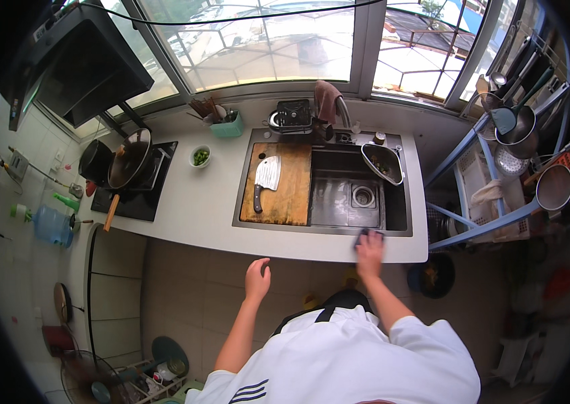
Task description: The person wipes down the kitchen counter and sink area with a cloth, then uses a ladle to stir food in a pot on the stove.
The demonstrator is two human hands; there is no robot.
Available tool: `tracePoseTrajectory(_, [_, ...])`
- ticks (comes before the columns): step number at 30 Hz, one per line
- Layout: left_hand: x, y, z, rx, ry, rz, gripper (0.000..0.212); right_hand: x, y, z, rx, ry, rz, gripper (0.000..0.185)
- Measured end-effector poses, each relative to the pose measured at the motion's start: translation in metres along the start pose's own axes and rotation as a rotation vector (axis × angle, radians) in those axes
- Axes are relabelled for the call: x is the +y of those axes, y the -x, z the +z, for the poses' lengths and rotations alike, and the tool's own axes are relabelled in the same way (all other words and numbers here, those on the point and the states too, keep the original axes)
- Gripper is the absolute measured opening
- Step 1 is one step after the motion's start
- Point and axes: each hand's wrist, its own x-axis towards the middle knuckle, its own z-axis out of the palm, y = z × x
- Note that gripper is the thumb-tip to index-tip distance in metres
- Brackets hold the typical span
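A small dark cloth [361,237] lies under the fingers of my right hand [370,255], pressed on the white countertop [204,212] at the front rim of the sink. The hand is slightly blurred. In front of the counter edge hangs my left hand [257,280], holding nothing, thumb and fingers apart. Ahead is the steel sink [335,202]. A wooden cutting board [292,177] covers its left part, bearing a cleaver [268,177] with a black handle. A strainer basket [382,164] with food scraps sits in the sink's far right corner.
To the left, a lidded wok [131,159] and a black pot [95,161] stand on the gas stove [163,161]. A bowl of chopped greens [200,156] and a green utensil holder [227,126] are nearby. A blue rack [487,235] stands right; a bin [436,275] is on the floor.
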Motion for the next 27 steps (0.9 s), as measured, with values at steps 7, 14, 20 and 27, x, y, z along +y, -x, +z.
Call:
tracePoseTrajectory(7, [0.009,0.014,-0.026,-0.092,-0.119,0.066,0.021,-0.133,-0.033,0.043,-0.095,-0.177,-0.336,0.046])
tracePoseTrajectory(14, [-0.001,0.015,-0.012,-0.214,-0.054,0.003,0.021,0.042,-0.010,-0.026,-0.043,0.052,-0.090,0.046])
tracePoseTrajectory(20, [0.030,-0.011,0.025,-0.322,-0.075,0.063,0.021,0.153,0.012,-0.067,0.021,0.219,0.241,0.049])
tracePoseTrajectory(27, [0.071,-0.056,0.068,-0.354,-0.094,0.093,0.023,0.166,-0.026,-0.063,-0.027,0.205,0.301,0.050])
